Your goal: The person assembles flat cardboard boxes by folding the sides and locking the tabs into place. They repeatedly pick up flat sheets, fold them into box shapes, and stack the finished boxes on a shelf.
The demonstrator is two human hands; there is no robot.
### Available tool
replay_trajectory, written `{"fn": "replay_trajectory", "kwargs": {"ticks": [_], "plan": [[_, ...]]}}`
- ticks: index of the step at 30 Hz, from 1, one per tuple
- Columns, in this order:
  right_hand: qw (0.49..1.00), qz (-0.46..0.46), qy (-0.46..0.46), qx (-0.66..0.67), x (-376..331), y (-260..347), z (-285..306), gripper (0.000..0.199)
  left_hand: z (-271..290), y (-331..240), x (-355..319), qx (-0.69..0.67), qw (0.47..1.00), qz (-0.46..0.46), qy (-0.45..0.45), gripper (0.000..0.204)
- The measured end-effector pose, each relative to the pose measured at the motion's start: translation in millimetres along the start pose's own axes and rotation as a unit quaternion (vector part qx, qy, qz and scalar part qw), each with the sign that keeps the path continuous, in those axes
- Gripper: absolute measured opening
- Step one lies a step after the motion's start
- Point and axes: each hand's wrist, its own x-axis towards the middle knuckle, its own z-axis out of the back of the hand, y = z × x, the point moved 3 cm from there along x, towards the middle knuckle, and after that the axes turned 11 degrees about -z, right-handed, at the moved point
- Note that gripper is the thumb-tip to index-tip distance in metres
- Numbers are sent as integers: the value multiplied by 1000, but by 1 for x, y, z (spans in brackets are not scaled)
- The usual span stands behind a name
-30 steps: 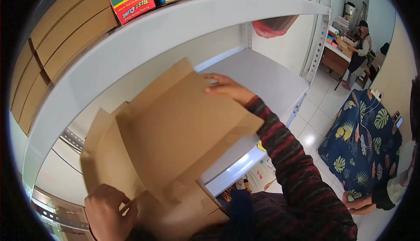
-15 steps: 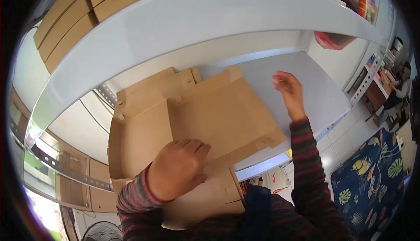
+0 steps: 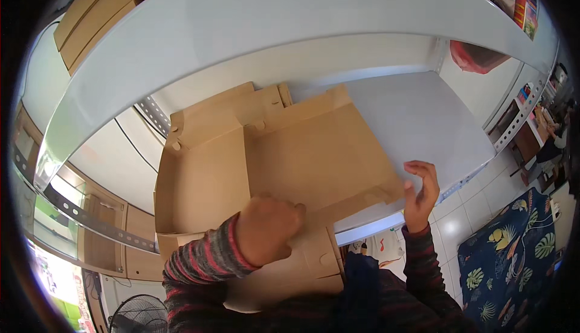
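An unfolded brown cardboard box lies on a grey shelf, its tray on the left and its wide lid panel spread to the right. My left hand is closed over the near side of the box, by the crease between tray and lid; whatever its fingers hold is hidden beneath it. Just off the lid's right edge is my right hand, thumb and fingers apart, holding nothing. A further flat cardboard piece lies under and in front of the box, partly covered by my left arm.
Above the box runs the white edge of an upper shelf, with stacked brown boxes on it at left. Perforated metal posts stand at the sides. A leaf-patterned dark blue cloth hangs at right; a person sits beyond it.
My right hand has come down and nearer, to beside the lid's right edge. My left hand has shifted slightly right and its fingers have curled in. The view has tilted a little.
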Motion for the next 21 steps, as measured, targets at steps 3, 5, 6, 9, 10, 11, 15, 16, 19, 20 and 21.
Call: {"fn": "replay_trajectory", "kwargs": {"ticks": [3,5,6,9,10,11,15,16,19,20,21], "plan": [[993,84,75,-39,-13,41,-9,21,9,3,-10,33,998,-15,-45,32],[979,120,154,-51,-24,67,-28,24,-6,4,-8,57,998,15,-30,25],[967,141,202,-67,-28,80,-42,25,-10,2,-9,63,997,29,-33,22],[944,214,239,-78,-48,76,-70,27,-10,1,-2,71,995,44,-53,16],[942,223,237,-81,-47,77,-73,24,-8,0,-1,61,995,52,-59,15],[941,231,235,-84,-46,79,-76,21,-7,0,-1,51,995,59,-64,15],[939,241,235,-67,-34,74,-88,17,-1,5,-4,60,996,60,-28,15],[943,234,225,-65,-31,71,-88,16,7,8,-10,40,998,50,-24,15],[956,211,193,-62,-20,64,-85,15,16,20,-19,48,994,86,-52,14],[960,201,181,-66,-14,61,-82,15,18,24,-20,62,990,108,-68,13],[964,191,171,-72,-10,59,-79,15,17,26,-18,50,991,97,-72,13]]}}
